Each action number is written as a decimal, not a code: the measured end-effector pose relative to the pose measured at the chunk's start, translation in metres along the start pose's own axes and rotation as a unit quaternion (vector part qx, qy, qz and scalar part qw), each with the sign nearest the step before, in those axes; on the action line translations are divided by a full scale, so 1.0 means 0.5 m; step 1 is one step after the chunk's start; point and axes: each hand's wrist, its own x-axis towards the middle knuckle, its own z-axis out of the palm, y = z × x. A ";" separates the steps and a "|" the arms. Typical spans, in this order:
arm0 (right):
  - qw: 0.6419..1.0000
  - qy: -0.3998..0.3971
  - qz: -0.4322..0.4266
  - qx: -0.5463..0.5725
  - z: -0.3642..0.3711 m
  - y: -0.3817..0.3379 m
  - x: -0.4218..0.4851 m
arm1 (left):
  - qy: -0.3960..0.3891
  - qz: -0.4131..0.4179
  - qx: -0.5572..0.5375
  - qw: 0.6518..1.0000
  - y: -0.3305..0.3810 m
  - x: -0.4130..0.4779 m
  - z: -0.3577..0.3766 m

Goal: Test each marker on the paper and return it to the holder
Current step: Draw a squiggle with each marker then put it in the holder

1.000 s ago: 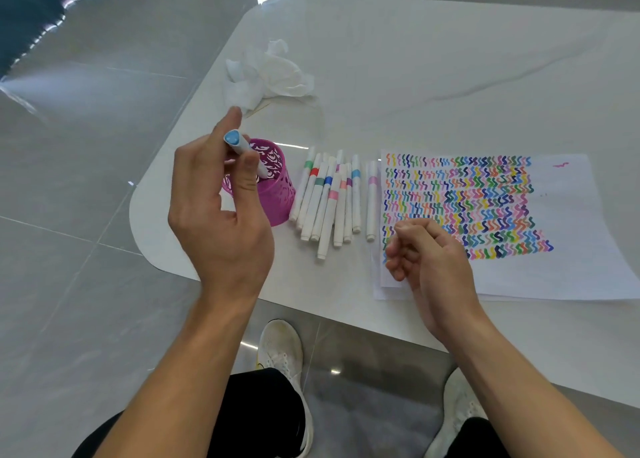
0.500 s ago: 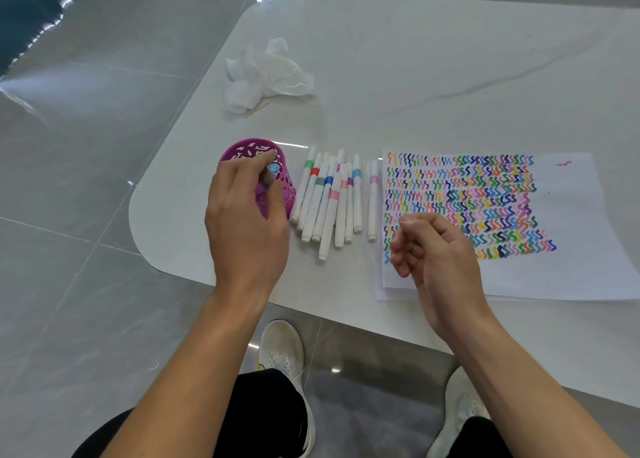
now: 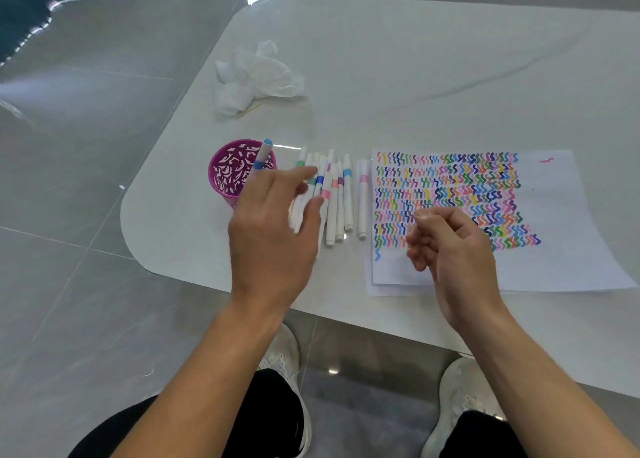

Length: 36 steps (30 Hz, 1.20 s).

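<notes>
A light blue marker (image 3: 262, 156) stands tilted in the purple cut-out holder (image 3: 227, 173) at the table's left side. My left hand (image 3: 277, 229) hovers just right of the holder, fingers spread and blurred, holding nothing, partly covering a row of several white markers (image 3: 341, 198) with coloured bands. The white paper (image 3: 540, 215), filled with rows of coloured squiggles, lies to the right of the markers. My right hand (image 3: 453, 249) rests over the paper's lower left part, fingers loosely curled, with nothing visible in it.
Crumpled white tissue (image 3: 256, 76) lies behind the holder on the white table (image 3: 415, 59). The table's rounded corner (image 3: 138, 236) is close to the holder's left. Grey tiled floor and my white shoes (image 3: 457, 388) show below the front edge.
My left hand lowered the light blue marker into the purple holder, let go of it and moved right over the marker row. My right hand stayed about where it was.
</notes>
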 end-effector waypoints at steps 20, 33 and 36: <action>0.996 0.044 -0.041 -0.062 -0.037 0.001 -0.003 | -0.204 -0.128 0.143 0.960 0.010 -0.054 0.054; 0.995 0.042 -0.041 -0.077 -0.034 0.004 -0.005 | -0.215 -0.136 0.144 0.956 0.013 -0.052 0.052; 0.995 0.040 -0.041 -0.078 -0.033 0.006 -0.004 | -0.211 -0.136 0.147 0.957 0.014 -0.050 0.053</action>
